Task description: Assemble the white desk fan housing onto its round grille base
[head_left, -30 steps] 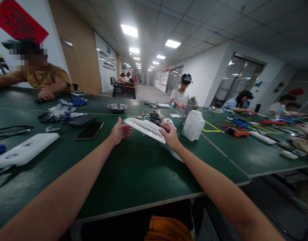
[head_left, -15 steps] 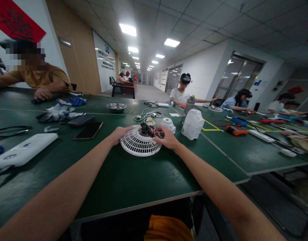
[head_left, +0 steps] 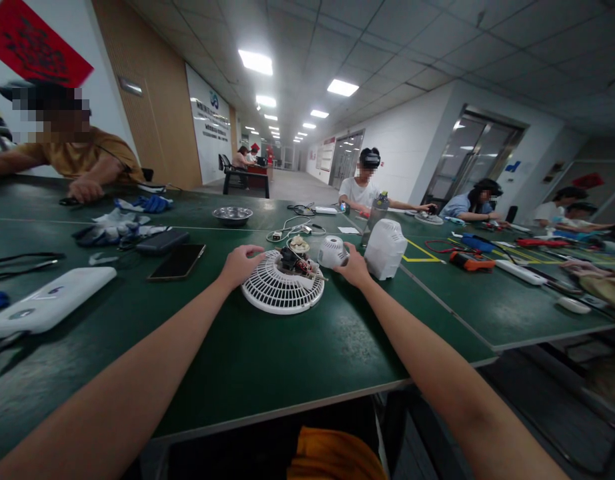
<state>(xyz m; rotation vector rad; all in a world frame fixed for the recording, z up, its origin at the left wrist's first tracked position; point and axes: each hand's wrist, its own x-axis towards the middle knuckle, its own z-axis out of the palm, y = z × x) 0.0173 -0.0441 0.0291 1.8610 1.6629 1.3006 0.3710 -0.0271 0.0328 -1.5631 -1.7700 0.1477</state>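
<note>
In front of me a round white fan grille (head_left: 282,300) lies flat on the green table. A motor with coloured wires (head_left: 300,262) sits on its middle. Beside the grille's left rim is my left hand (head_left: 241,265), its fingers apart and holding nothing. On the other side, my right hand (head_left: 356,268) has thumb and fingers round the right side of a small vented white motor cover (head_left: 332,252). A larger white plastic housing (head_left: 386,250) stands just right of that hand. Behind the motor lies a small cream round part (head_left: 299,244), with a pale cable beyond it.
A dark phone (head_left: 177,261), a white device (head_left: 52,301) and gloves (head_left: 115,228) lie to the left. A metal bowl (head_left: 232,215) is further back. A bottle (head_left: 376,217) stands behind the housing. An orange meter (head_left: 471,261) lies right. Other people sit around the table.
My right hand has left the motor and moved right to the motor cover, which has shifted slightly. My left hand's fingers have lifted and spread at the grille's rim.
</note>
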